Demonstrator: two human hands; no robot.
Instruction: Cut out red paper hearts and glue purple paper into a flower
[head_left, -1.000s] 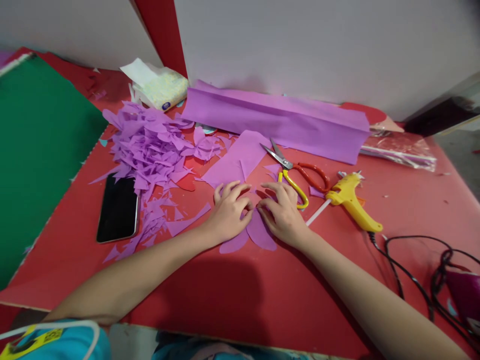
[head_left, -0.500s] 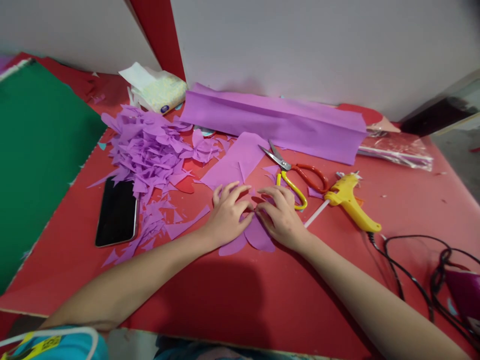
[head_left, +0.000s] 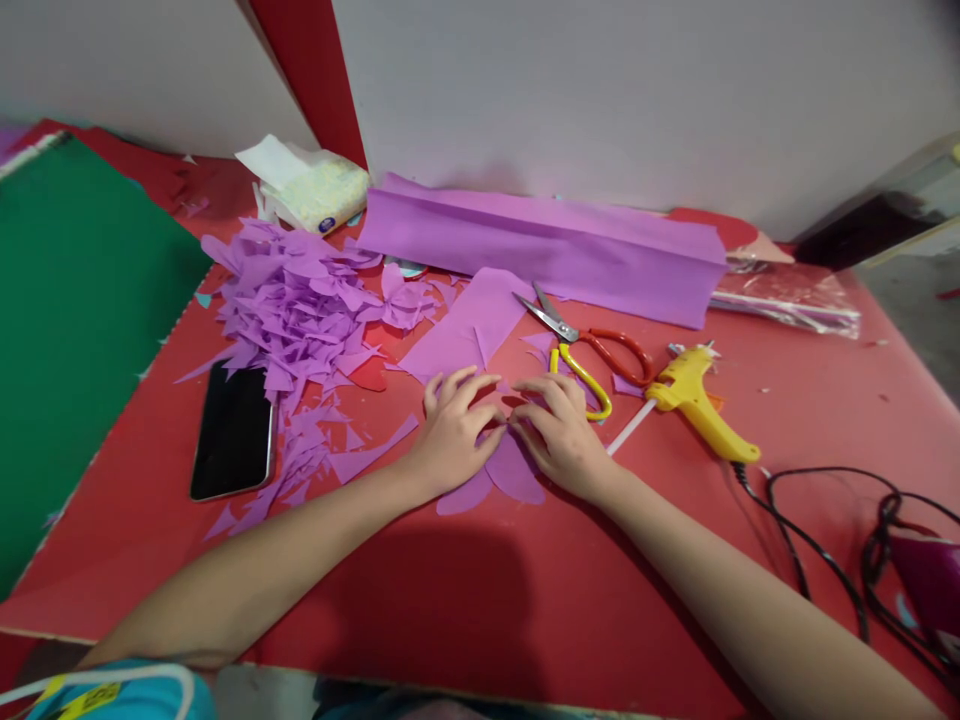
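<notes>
Both hands meet over a cut purple paper piece (head_left: 516, 474) with rounded, petal-like lobes, lying on the red tabletop (head_left: 442, 590). My left hand (head_left: 457, 430) pinches the paper between thumb and forefinger, its other fingers curled above the table. Opposite it, my right hand (head_left: 559, 430) pinches the same paper, fingertips nearly touching the left ones. The pinched spot itself is mostly hidden by the fingers. Just beyond lies a larger purple sheet (head_left: 465, 325) with a slit in it. Open scissors (head_left: 562, 325) with one orange-red and one yellow handle rest by my right hand.
Purple paper scraps (head_left: 281, 300) are heaped at the left, partly over a black phone (head_left: 234, 430). A tissue pack (head_left: 319, 190) and a folded purple sheet (head_left: 540, 250) lie at the back. A yellow glue gun (head_left: 694, 400) with a black cord (head_left: 784, 520) sits right.
The hands keep their pinch on the purple paper with hardly any movement. The whole view has shifted very slightly.
</notes>
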